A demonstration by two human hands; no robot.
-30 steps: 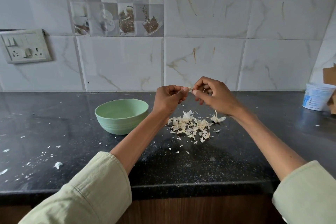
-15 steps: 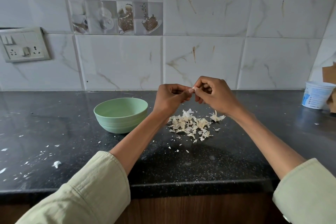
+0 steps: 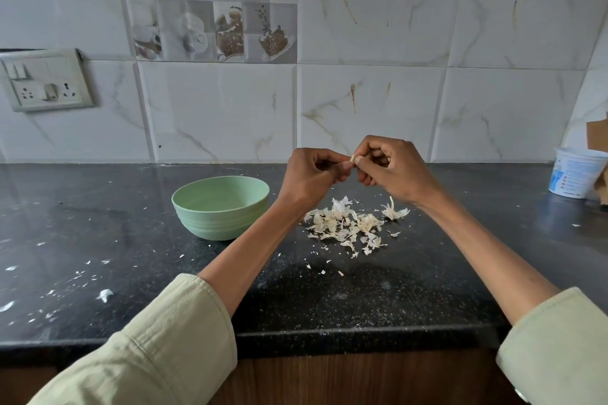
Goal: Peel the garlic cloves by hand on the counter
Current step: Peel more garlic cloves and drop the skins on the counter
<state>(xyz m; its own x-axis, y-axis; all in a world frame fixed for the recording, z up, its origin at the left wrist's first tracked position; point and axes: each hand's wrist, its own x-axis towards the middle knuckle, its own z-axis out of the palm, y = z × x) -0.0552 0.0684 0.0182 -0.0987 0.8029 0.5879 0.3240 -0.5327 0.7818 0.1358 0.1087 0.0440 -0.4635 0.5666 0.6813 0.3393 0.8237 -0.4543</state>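
Note:
Both hands are raised above the black counter (image 3: 362,299), fingertips meeting. A small pale garlic clove (image 3: 353,158) shows between them. My right hand (image 3: 391,168) pinches it between thumb and curled fingers. My left hand (image 3: 312,174) pinches it from the left with thumb and forefinger; most of the clove is hidden by the fingers. Below the hands a heap of papery garlic skins (image 3: 348,223) lies on the counter. A pale green bowl (image 3: 220,207) stands to the left of the heap; its inside shows nothing from this angle.
A white plastic tub (image 3: 575,171) and a piece of cardboard (image 3: 597,135) stand at the far right by the tiled wall. A switch and socket plate (image 3: 46,82) is on the wall at left. Skin flecks (image 3: 105,294) dot the counter's left and front.
The hands stay together at the same spot; the fingers have shifted slightly on the clove. The camera view has drifted a little.

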